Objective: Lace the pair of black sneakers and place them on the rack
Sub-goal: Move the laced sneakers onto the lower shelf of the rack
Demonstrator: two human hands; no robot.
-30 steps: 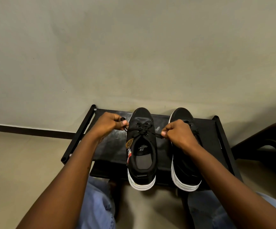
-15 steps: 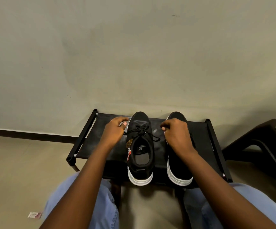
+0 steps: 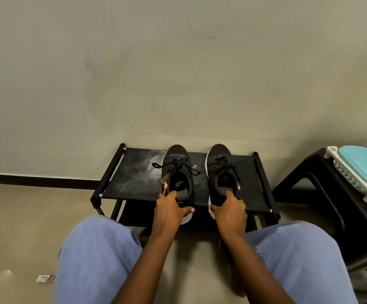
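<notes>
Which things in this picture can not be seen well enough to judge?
- Heels of left sneaker and right sneaker: head view, covered by left hand and right hand.
- Lower shelf of the rack: dark, behind the top shelf.
- Turquoise thing: cut by the right edge.
- Floor scrap: too small, blurred.

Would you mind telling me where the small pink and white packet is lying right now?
In the head view the packet lies on the floor at lower left, beside the person's left knee and well in front of the shoe rack.
</notes>
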